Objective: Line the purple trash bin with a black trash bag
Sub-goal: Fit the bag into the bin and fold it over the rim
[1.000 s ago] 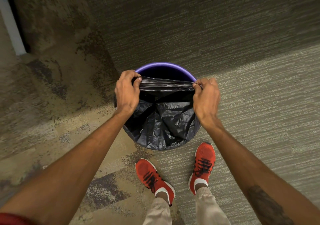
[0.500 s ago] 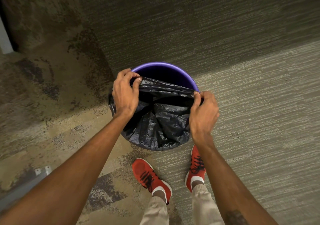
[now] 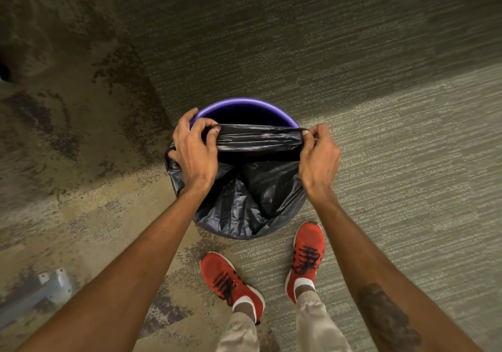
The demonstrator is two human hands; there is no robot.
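Observation:
A round purple trash bin point(image 3: 244, 104) stands on the carpet in front of my feet. A black trash bag point(image 3: 252, 188) sits in it, folded over the near half of the rim and hanging down inside. My left hand point(image 3: 194, 153) pinches the bag's far edge at the bin's left side. My right hand point(image 3: 319, 156) pinches the same edge at the right side. Between them the edge is stretched taut across the opening. The far arc of the purple rim is bare.
Grey and brown patterned carpet point(image 3: 380, 161) covers the floor all around. My red shoes point(image 3: 231, 283) stand just behind the bin. A metal bracket or furniture foot point(image 3: 46, 286) lies at the lower left.
My right hand has risen from the near right rim and pulled the bag's edge taut again across the opening. The left hand has stayed at the left rim.

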